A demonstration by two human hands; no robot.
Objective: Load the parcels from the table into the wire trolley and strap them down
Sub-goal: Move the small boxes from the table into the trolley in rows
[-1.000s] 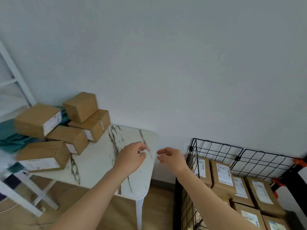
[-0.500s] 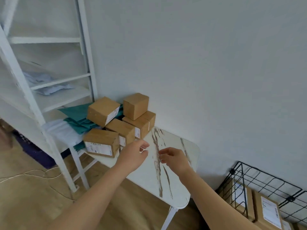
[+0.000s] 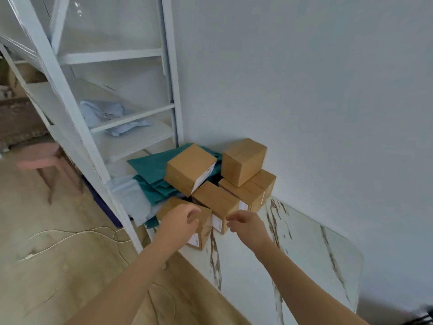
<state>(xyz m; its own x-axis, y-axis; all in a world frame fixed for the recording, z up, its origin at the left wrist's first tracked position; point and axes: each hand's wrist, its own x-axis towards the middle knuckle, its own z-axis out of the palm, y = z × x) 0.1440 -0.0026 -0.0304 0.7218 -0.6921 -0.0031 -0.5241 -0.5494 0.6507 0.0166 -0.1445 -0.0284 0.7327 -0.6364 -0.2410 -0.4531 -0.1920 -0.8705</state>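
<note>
Several brown cardboard parcels with white labels are piled at the far left end of a white marble-patterned table (image 3: 304, 254). The nearest parcel (image 3: 203, 227) lies at the table's corner, a second parcel (image 3: 218, 202) just behind it. A tilted parcel (image 3: 189, 168) and a top parcel (image 3: 243, 160) sit higher in the pile. My left hand (image 3: 180, 225) hovers over the nearest parcel with fingers loosely curled, holding nothing. My right hand (image 3: 248, 225) is beside it, fingers relaxed, just in front of the second parcel. The wire trolley is almost out of view at the bottom right corner.
A white shelving frame (image 3: 70, 109) stands left of the table, with pale cloth (image 3: 105, 113) on a shelf. Teal mailer bags (image 3: 152, 170) lie behind the parcels. A pink stool (image 3: 44, 160) and a white cable (image 3: 70, 235) are on the wooden floor at left.
The view has swung left from the trolley toward the parcel pile. Both hands have moved forward together and now reach the nearest parcels.
</note>
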